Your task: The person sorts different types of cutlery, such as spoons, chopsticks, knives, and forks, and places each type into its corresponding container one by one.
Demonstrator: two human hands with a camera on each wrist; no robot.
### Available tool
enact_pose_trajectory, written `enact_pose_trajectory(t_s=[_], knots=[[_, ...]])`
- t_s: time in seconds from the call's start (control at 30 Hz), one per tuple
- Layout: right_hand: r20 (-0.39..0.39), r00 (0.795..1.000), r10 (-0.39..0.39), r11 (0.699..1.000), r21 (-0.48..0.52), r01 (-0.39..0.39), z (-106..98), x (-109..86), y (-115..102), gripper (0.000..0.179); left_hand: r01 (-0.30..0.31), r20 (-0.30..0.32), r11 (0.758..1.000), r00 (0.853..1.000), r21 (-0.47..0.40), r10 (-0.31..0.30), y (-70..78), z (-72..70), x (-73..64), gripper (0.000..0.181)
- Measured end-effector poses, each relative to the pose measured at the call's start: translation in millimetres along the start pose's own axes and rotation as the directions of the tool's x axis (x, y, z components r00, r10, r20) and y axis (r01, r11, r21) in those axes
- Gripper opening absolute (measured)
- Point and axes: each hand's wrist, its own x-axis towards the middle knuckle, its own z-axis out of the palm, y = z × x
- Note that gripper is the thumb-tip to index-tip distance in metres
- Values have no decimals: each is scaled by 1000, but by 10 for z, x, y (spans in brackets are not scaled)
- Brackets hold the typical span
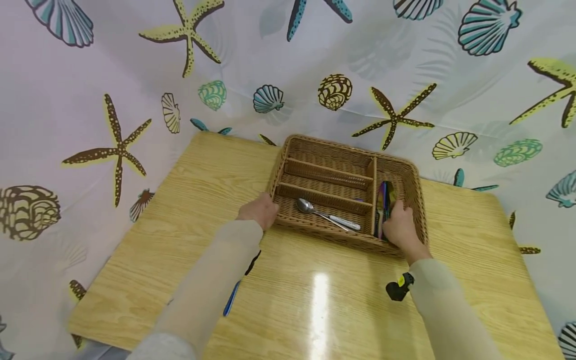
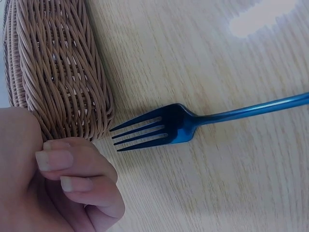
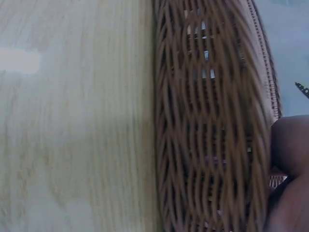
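Note:
A brown wicker cutlery basket [image 1: 321, 231] with several compartments stands on the table. My left hand [image 1: 259, 210] is at its front left corner, fingers curled in against the wicker in the left wrist view. My right hand [image 1: 400, 226] reaches over the front wall into the right compartment, fingers down among dark, iridescent cutlery [image 1: 380, 197]. The wall hides most of that hand in the right wrist view, and I cannot tell whether it grips a piece. In the front left compartment lie a silver spoon [image 1: 305, 205] and a white-patterned handle [image 1: 344, 222].
On the wooden table [image 1: 288, 305], a blue fork [image 2: 176, 124] lies in front of the basket's left corner, tines toward the basket, partly behind the left forearm in the head view. A shell-and-starfish patterned cloth [image 1: 306, 60] hangs behind the table and at its sides.

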Motion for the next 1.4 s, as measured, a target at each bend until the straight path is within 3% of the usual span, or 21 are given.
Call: enact_pose_trajectory(t_s=[0.23, 0.4, 0.5, 0.57, 0.67, 0.77, 0.9, 0.97, 1.03, 1.07, 1.27, 1.33, 1.4], knots=[[-14, 1000, 16, 988, -151, -18, 71, -34, 61, 49, 5, -6, 1000, 1000, -19, -5, 33, 18, 18, 28], [-28, 1000, 5, 985, -170, -9, 82, -98, 50, 50, 17, -1, 999, 1000, -43, -17, 37, 25, 15, 27], [-96, 994, -51, 987, -157, 35, 97, -193, 25, 43, 18, -7, 999, 1000, -36, -19, 38, 28, 9, 27], [-185, 977, -108, 988, -127, 85, 126, -278, -3, 37, 18, -8, 999, 1000, -27, -19, 36, 29, 12, 29], [-329, 924, -196, 980, -96, 174, 202, -405, -54, 31, 17, -5, 1000, 1000, -20, -17, 35, 27, 10, 32], [-464, 835, -295, 953, -85, 290, 308, -515, -143, 24, 9, 1, 1000, 1000, -5, -9, 30, 14, 3, 30], [-562, 697, -446, 874, -106, 474, 484, -694, -385, 16, 9, -4, 1000, 1000, 4, -9, 23, 2, -3, 29], [-557, 660, -505, 833, -113, 542, 600, -800, -539, 16, 16, -11, 1000, 1000, -6, -16, 22, 4, -2, 30], [-519, 655, -549, 804, -114, 584, 750, -890, -687, 16, 13, -16, 1000, 1000, 0, -13, 21, 8, 2, 31], [-487, 664, -567, 795, -115, 595, 838, -927, -756, 16, 13, -16, 1000, 1000, 4, -13, 20, 10, 6, 32], [-213, 764, -609, 792, -122, 598, 1341, -1083, -1133, 11, 30, -19, 1000, 999, -1, -30, 25, 16, 27, 33], [-134, 769, -625, 781, -118, 614, 1458, -1112, -1259, 11, 41, -25, 999, 999, -5, -41, 28, 20, 34, 32], [-75, 747, -661, 749, -135, 649, 1559, -1117, -1372, 14, 51, -22, 999, 998, -4, -51, 27, 25, 47, 31]])
